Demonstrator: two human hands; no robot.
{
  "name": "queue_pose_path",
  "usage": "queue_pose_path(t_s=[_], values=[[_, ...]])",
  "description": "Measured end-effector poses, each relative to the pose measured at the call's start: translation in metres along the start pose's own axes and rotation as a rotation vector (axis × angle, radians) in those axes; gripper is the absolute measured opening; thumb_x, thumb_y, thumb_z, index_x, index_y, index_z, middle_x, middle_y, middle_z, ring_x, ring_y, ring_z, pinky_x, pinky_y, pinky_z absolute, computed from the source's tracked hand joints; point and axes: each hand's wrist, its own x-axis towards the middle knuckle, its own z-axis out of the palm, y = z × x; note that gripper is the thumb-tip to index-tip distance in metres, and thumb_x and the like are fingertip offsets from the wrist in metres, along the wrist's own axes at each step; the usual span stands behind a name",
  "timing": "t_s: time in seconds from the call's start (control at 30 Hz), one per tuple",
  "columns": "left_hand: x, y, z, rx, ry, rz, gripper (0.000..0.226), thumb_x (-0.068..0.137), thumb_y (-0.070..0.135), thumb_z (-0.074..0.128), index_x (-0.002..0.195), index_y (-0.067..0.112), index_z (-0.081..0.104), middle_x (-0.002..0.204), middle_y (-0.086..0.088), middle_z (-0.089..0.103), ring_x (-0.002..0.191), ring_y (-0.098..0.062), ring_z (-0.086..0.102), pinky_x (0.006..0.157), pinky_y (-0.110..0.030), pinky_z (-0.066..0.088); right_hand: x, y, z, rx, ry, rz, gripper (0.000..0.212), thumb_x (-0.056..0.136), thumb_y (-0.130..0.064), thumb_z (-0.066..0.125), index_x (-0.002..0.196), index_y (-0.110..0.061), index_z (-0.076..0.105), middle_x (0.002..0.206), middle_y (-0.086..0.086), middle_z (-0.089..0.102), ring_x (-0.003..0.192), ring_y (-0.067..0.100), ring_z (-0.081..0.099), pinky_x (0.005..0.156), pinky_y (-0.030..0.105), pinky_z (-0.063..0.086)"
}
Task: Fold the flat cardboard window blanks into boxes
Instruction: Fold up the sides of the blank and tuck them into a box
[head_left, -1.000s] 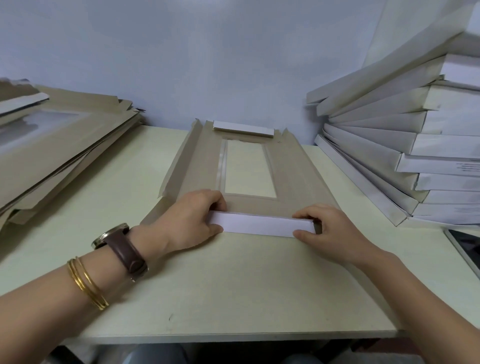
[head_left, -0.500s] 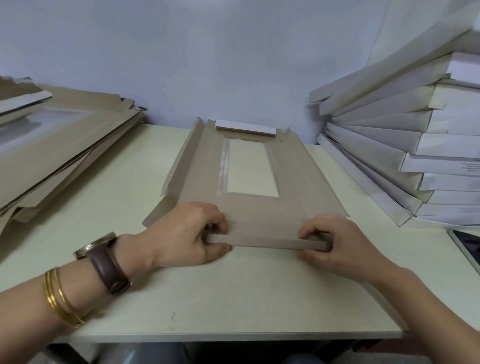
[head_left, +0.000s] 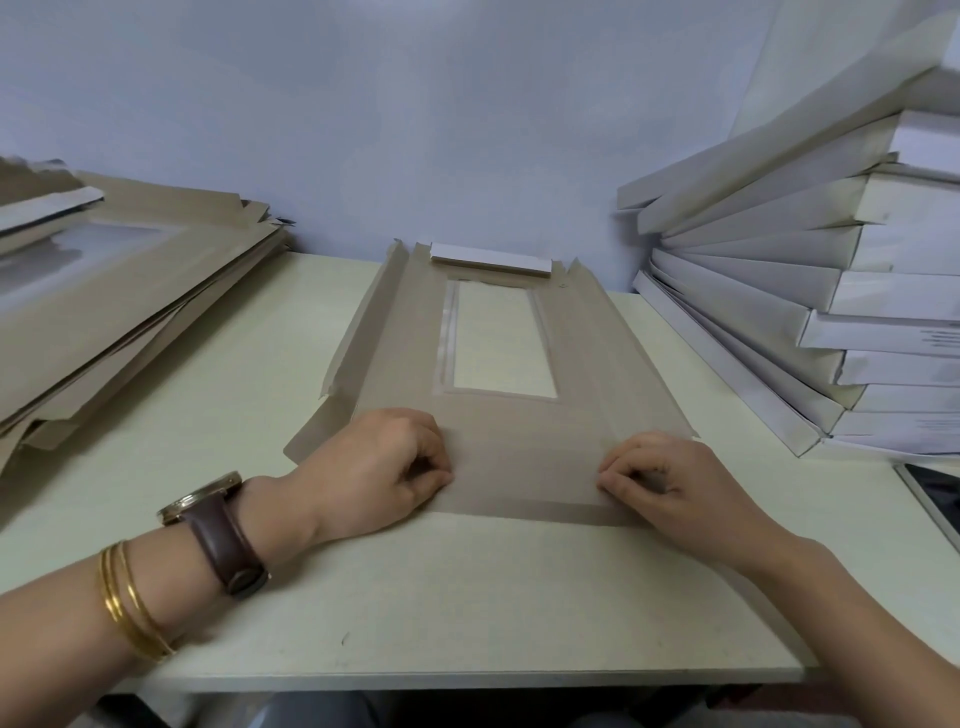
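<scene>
Near flap (head_left: 524, 491) now folded flat onto window blank (head_left: 587, 364), brown side up; earlier it stood white. Pale wall (head_left: 415, 104) behind cream table (head_left: 467, 597). Pile of flat blanks (head_left: 130, 291) left, stack of white boxes (head_left: 779, 291) right, window blank centre. Left hand (head_left: 374, 467) and right hand (head_left: 670, 483) curled, pinching flap ends.

Your left hand (head_left: 374, 467) and right hand (head_left: 675, 488) low, level with each other, well apart, knuckles up. Fingers of both curled under, thumbs meeting fingertips, pinching near flap (head_left: 519, 493) at its two ends. Both forearms bare, angling inward, wrists roughly straight.
</scene>
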Motion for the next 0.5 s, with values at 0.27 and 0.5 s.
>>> queue_pose_path(t_s=[0.27, 0.5], values=[[0.0006, -0.001, 0.0018, 0.024, 0.028, -0.048, 0.008, 0.088, 0.02, 0.065, 0.085, 0.018, 0.073, 0.088, 0.01, 0.064, 0.077, -0.005, 0.055, 0.073, -0.017, 0.043, 0.0028, 0.0001, 0.0029, -0.012, 0.052, 0.051, 0.014, 0.083, -0.007, 0.071, 0.074, -0.019, 0.071, 0.074, -0.01, 0.066, 0.075, 0.009, 0.061, 0.073, 0.037, 0.051], [0.0046, -0.0075, -0.0035, 0.125, 0.097, -0.194, 0.017, 0.08, 0.039, 0.072, 0.081, 0.024, 0.066, 0.087, 0.011, 0.057, 0.081, -0.009, 0.054, 0.071, -0.021, 0.04, 0.0069, 0.0025, 0.002, -0.133, 0.097, 0.132, 0.016, 0.073, -0.021, 0.081, 0.079, -0.021, 0.066, 0.079, -0.013, 0.06, 0.083, 0.014, 0.058, 0.073, 0.029, 0.044]])
